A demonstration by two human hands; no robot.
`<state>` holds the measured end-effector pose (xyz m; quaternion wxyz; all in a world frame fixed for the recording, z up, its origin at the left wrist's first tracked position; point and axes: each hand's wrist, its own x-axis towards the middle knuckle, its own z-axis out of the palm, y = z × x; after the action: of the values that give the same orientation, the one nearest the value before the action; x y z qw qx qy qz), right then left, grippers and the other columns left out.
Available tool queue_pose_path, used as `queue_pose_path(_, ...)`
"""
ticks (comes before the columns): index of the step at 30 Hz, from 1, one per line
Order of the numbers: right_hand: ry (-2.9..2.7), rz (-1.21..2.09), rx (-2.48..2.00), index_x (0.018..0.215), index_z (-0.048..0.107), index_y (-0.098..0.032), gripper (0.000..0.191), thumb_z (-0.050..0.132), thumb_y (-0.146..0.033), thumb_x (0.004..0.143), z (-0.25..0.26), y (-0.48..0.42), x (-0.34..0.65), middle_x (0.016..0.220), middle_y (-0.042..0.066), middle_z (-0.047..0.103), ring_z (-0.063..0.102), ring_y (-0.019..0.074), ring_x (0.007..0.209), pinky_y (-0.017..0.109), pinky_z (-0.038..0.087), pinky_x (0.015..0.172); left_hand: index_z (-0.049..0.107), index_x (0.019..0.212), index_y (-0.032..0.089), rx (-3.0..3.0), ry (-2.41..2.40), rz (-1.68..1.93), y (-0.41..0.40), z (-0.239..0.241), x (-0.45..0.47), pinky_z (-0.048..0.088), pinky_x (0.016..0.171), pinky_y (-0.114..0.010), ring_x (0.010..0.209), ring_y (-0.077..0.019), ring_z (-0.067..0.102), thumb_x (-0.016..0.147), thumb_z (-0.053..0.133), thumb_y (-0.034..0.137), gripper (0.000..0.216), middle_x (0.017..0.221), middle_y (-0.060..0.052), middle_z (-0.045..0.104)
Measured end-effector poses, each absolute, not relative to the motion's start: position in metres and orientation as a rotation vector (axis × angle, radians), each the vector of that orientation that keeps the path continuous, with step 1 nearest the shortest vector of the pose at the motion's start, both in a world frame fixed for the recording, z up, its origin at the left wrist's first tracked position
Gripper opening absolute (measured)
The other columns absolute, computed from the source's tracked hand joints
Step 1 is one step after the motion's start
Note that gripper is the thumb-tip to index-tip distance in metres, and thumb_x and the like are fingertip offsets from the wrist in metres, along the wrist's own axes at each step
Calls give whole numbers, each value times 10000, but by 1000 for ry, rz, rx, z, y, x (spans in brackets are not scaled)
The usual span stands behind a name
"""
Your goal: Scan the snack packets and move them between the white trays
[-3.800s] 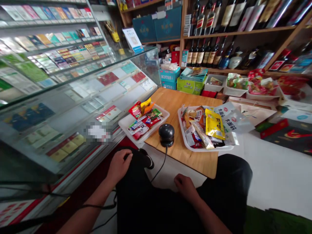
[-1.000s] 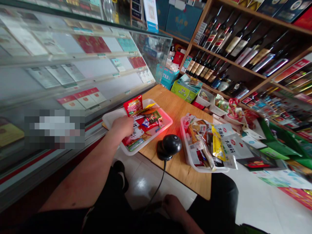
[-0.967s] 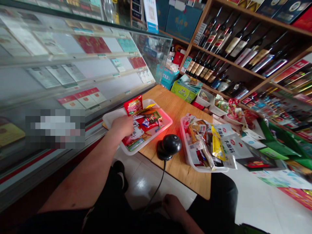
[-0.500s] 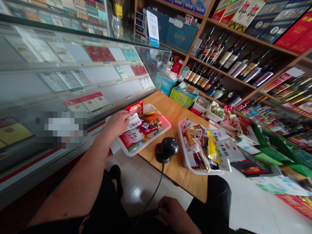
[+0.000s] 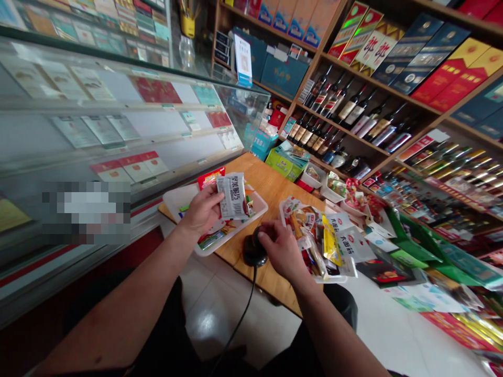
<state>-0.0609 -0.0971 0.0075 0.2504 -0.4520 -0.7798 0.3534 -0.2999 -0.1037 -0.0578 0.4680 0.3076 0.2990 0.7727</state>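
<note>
My left hand [image 5: 204, 209] pinches a silver-white snack packet [image 5: 232, 196] with dark printing, holding it upright over the left white tray [image 5: 175, 196]. That tray holds red, green and other bright snack packets, partly hidden by my hand. My right hand [image 5: 283, 248] is closed, with curled fingers, at the head of a black corded barcode scanner [image 5: 255, 254], which it largely covers. The scanner's round base stands on the wooden table [image 5: 231, 262] between the two trays. Right of it, partly behind my right hand, sits the second white tray [image 5: 340, 279] full of snack packets.
A glass display case [image 5: 118, 136] with small boxes runs along the left. Shelves of wine bottles [image 5: 349, 107] and boxed goods rise behind. A green box [image 5: 285, 162] and open cartons [image 5: 334, 193] stand beyond the table. The scanner's cord [image 5: 238, 319] hangs towards my lap.
My left hand has lifted the silver-white packet from the left tray and turned it upright. My right hand has risen from my lap to the scanner. The view has shifted slightly.
</note>
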Motion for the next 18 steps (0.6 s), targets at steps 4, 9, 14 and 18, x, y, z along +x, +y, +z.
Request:
queue_pose_path(4,-2138,855,-1260,1177,661,-187,342,652,-334,869,10,-81,-87,952,43,750,690,167,774,279,524,719,606,1221,172,731,614,1842,-99,-57,-284,559,947,-487,1071,-289,710,830,742,304,434,1169,-117,736)
queue_pose_path(9,-2212,695,-1214,956,742,-194,187,622,-313,877,11,-63,-93,809,21,736,670,173,751,262,484,695,573,1262,201,798,566,1827,-97,-55,-276,535,990,-495,1153,-291,676,862,716,321,441,1245,-116,703)
queue_pose_path(14,-2216,605,-1212,874,767,-198,224,573,-307,894,18,-37,-81,752,10,727,659,154,689,248,471,684,592,1210,201,917,775,1893,-95,-57,-278,546,933,-409,1046,-235,691,837,745,315,419,1164,-72,722)
queue_pose_path(18,-2226,608,-1259,857,762,-188,217,571,-287,887,14,-13,-66,699,2,713,654,141,643,238,456,654,669,999,172,1201,1267,1748,-96,-61,-279,539,787,-329,848,-208,687,855,715,382,258,939,-40,746)
